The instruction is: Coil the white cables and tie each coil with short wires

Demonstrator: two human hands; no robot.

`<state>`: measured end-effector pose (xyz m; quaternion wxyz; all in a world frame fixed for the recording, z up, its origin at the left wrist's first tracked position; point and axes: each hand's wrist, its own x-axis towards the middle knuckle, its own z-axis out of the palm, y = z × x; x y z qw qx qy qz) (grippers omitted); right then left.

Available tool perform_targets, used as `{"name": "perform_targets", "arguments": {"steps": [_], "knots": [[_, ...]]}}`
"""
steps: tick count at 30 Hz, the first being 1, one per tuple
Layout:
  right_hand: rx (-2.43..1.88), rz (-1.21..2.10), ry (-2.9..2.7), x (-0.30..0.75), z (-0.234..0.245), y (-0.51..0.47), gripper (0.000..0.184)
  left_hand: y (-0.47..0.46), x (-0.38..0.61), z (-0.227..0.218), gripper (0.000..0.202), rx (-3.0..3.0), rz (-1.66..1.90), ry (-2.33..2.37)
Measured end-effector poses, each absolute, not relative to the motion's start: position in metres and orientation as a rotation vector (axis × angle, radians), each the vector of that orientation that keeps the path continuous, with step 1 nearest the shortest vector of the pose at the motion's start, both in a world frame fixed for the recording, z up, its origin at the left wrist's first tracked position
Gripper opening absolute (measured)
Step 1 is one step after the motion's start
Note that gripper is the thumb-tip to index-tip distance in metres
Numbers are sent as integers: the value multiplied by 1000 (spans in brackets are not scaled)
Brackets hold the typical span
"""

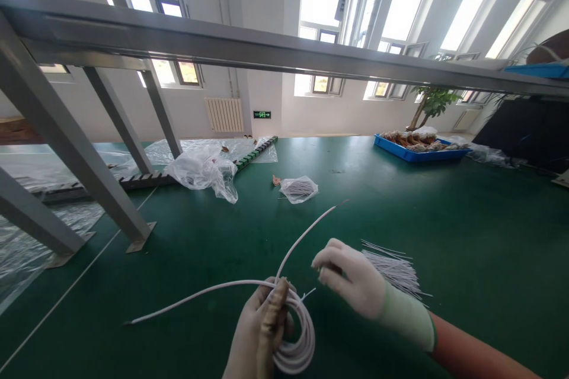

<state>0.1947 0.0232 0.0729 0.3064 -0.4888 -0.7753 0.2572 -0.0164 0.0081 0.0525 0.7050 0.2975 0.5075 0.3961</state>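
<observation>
My gloved left hand [267, 325] is closed around a coil of white cable [306, 331] near the front of the green table. Two loose cable ends stick out of the coil, one toward the left and one up and to the right. A thin white tie [307, 294] pokes out at the coil's right side. To the right of the coil, my gloved right hand [353, 278] hovers with its fingers curled and a gap between thumb and fingers; nothing shows in it. Beyond its wrist lies a pile of thin white ties [393, 269], partly hidden by that hand.
A clear bag of ties [299, 189] lies ahead on the green table [200, 237]. Crumpled plastic [207, 172] and a slotted strip [256, 154] are at the back left. Grey metal posts [102, 160] rise at the left. A blue tray [418, 154] sits back right.
</observation>
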Motion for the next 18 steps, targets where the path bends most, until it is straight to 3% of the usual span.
{"name": "perform_targets", "arguments": {"steps": [4, 11, 18], "knots": [[-906, 473, -2419, 194, 68, 21, 26, 7, -17, 56, 45, 627, 849, 1063], [-805, 585, -2228, 182, 63, 21, 33, 4, -26, 73, 36, 682, 794, 973], [-931, 691, -2138, 173, 68, 15, 24, 0, -30, 82, 60, 676, 767, 923]]}}
